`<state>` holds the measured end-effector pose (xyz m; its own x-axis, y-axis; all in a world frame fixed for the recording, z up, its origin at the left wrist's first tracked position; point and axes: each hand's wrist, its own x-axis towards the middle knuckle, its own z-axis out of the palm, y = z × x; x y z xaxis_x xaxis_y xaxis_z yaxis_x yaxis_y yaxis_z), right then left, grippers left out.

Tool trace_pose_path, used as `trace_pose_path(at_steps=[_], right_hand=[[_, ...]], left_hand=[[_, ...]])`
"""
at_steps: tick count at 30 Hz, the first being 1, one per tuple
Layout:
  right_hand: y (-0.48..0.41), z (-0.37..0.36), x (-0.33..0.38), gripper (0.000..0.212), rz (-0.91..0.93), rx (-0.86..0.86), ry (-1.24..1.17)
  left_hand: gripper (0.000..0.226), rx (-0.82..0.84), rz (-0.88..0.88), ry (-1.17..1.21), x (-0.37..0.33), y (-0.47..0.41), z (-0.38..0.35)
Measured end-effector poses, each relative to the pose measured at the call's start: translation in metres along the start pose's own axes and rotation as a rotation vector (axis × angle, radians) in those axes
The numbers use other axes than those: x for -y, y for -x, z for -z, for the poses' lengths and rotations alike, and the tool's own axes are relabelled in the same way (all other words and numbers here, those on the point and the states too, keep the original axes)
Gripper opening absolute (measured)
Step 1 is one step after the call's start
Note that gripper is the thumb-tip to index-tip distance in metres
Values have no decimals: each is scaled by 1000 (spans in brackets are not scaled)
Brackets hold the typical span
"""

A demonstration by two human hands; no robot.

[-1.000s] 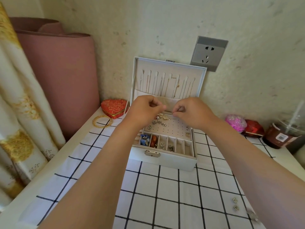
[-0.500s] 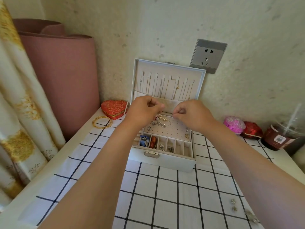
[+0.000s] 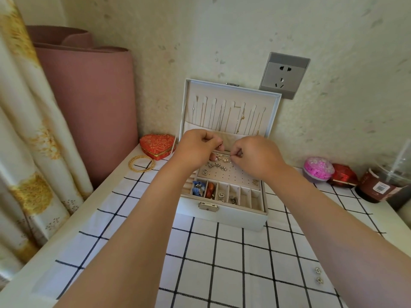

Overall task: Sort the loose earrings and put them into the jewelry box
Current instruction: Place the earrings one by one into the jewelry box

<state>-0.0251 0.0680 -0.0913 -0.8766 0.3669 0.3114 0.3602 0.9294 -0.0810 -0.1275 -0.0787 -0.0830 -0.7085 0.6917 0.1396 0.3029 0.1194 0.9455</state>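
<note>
A white jewelry box [image 3: 231,215] stands open against the wall, necklaces hanging in its raised lid [image 3: 231,112]. Its perforated earring panel [image 3: 235,176] carries several small earrings at the back left. Both hands hover over that back row. My left hand [image 3: 195,150] has its fingers curled and pinches something tiny that I cannot make out. My right hand [image 3: 255,156] pinches a small earring [image 3: 231,155] at its fingertips. The front compartments [image 3: 224,194] hold several pieces. Two loose stud earrings [image 3: 318,274] lie on the checked cloth at the lower right.
A red heart-shaped box [image 3: 158,146] and gold bangles [image 3: 142,163] lie left of the box. A pink container [image 3: 318,169], a red box [image 3: 343,175] and a plastic drink cup [image 3: 384,183] stand to the right. A rolled pink mat [image 3: 89,96] and a curtain [image 3: 26,134] are at the left.
Both hands stay pinched over the box's back row. They have drawn a little closer together and lower toward the earring panel.
</note>
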Motion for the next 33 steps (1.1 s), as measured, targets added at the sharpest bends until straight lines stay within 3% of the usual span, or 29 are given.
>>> trace_pose_path(at_steps=[4, 18, 22, 25, 33], right_hand=[[-2, 3, -1, 11, 14, 96, -65], [-5, 11, -12, 15, -43, 196, -195], [-4, 28, -10, 21, -132, 53, -538], [2, 48, -1, 19, -132, 67, -806], [13, 48, -4, 22, -210, -51, -954]], left_hand=[[14, 13, 0, -5, 1, -1, 0], [5, 1, -4, 3, 0, 0, -3], [3, -4, 40, 118, -5, 2, -6], [9, 13, 85, 207, -11, 4, -11], [12, 48, 184, 327, -20, 11, -24]])
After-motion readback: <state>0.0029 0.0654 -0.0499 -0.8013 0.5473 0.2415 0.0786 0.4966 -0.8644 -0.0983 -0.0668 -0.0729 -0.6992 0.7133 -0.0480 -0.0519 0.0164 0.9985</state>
